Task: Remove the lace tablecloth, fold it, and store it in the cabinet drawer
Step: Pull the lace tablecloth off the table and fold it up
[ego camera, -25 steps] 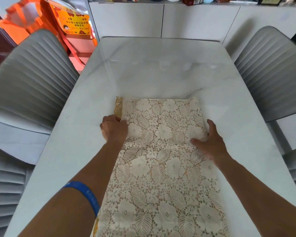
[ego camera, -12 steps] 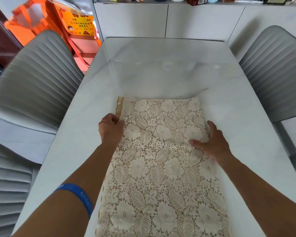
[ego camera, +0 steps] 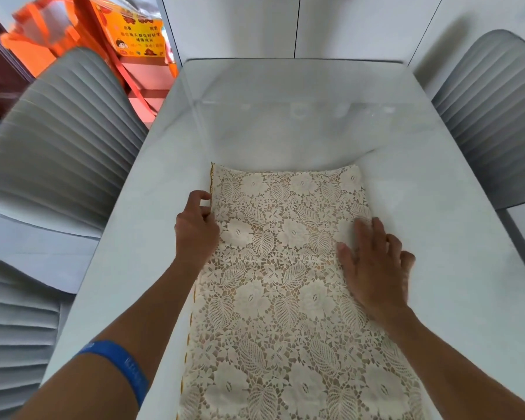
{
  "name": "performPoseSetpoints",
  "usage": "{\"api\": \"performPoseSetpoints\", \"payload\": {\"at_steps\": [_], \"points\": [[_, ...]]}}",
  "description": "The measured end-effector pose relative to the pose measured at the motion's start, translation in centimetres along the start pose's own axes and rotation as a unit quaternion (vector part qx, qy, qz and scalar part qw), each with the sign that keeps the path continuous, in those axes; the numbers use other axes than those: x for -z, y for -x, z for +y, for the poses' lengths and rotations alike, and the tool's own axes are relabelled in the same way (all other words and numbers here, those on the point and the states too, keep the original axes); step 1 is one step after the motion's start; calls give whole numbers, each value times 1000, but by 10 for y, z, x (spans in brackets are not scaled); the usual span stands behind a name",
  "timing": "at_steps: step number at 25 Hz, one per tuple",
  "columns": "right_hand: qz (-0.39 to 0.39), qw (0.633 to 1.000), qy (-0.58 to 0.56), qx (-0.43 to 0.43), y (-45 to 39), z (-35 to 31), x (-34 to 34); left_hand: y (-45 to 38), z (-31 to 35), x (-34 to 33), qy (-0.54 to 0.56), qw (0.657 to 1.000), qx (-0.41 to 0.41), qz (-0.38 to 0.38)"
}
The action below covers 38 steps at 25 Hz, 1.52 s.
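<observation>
A cream lace tablecloth with flower and leaf patterns lies folded into a long strip on the white marble table, running from mid-table toward me. A thin gold trim shows along its left edge. My left hand rests at that left edge with fingers curled against the trim. Flat on the cloth's right side lies my right hand, fingers spread and palm down. White cabinet fronts stand beyond the table's far end.
Grey ribbed chairs flank the table, one at the left and one at the right, with another at the lower left. Orange bags and boxes sit on the floor at the far left.
My right hand has slid from the cloth's right edge onto its top and flattened with fingers spread. The left hand stays at the left edge. The gold corner flap now lies flatter.
</observation>
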State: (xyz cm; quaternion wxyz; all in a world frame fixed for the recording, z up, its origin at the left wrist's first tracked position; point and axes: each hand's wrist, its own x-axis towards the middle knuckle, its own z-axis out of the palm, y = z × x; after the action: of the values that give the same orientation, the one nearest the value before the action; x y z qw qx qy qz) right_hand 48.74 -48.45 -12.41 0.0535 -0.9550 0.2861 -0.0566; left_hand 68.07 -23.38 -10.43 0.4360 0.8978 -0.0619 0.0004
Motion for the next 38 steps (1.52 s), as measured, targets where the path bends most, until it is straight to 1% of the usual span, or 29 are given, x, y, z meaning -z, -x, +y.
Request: {"api": "performPoseSetpoints", "payload": {"at_steps": [1, 3, 4, 5, 6, 8, 9, 10, 12, 14, 16, 17, 18, 19, 20, 22, 23, 24, 27, 30, 33, 35, 36, 38], "points": [[-9, 1000, 7, -5, 3, 1, 0, 0, -1, 0, -9, 1000, -17, -13], [-42, 998, 17, -41, 2, -3, -1, 1, -5, 2, 9, 999, -8, -32], [-36, 998, 33, -48, -5, -7, -1, 0, -7, 1, 25, 999, -7, -37], [-23, 998, 44, -25, -15, -14, -1, 0, -8, -1, 30, 999, -15, -42], [-24, 999, 42, 25, -29, -20, 1, 0, -8, -4, 20, 998, -29, -44], [-50, 989, 28, 134, -56, -25, -2, 1, -9, -9, -3, 998, -54, -41], [-72, 986, 24, 149, -66, -22, -4, 2, -10, -11, -14, 997, -64, -43], [-89, 987, 25, 134, -74, -15, -8, 2, -12, -13, -27, 996, -75, -45], [-86, 992, 32, 90, -78, -3, -15, 5, -13, -18, -71, 991, -105, -35], [-82, 992, 39, 87, -75, -3, -19, 11, -13, -21, -105, 988, -114, -20], [-72, 993, 32, 90, -72, -7, -20, 15, -10, -19, -106, 988, -107, -18], [-68, 993, 30, 88, -74, -7, -19, 14, -7, -17, -134, 986, -102, -20], [-69, 994, 27, 85, -75, -7, -17, 11, -3, -17, -196, 975, -106, -19], [-71, 994, 25, 84, -75, -7, -16, 8, 3, -18, -265, 955, -129, -25], [-72, 994, 25, 84, -75, -7, -16, 9, 10, -23, -310, 936, -163, -42], [-78, 993, 26, 83, -73, -5, -16, 24, 25, -42, -300, 921, -216, -121], [-87, 992, 24, 84, -71, -6, -17, 36, 27, -52, -292, 919, -214, -157], [-92, 992, 22, 86, -71, -5, -18, 47, 25, -60, -301, 914, -205, -176], [-92, 994, -5, 59, -102, 2, -19, 59, 15, -70, -354, 898, -197, -176], [-82, 996, -2, 16, -131, 11, -21, 52, 13, -69, -361, 896, -196, -169], [-82, 997, 7, 14, -135, 5, -18, 54, 15, -71, -371, 892, -185, -181], [-89, 996, 0, 23, -120, -1, -9, 55, 19, -68, -375, 891, -179, -184], [-93, 995, -7, 42, -101, -3, -6, 53, 20, -68, -370, 893, -180, -183], [-102, 990, -18, 98, -34, -6, -4, 48, 19, -68, -365, 893, -186, -184]]}}
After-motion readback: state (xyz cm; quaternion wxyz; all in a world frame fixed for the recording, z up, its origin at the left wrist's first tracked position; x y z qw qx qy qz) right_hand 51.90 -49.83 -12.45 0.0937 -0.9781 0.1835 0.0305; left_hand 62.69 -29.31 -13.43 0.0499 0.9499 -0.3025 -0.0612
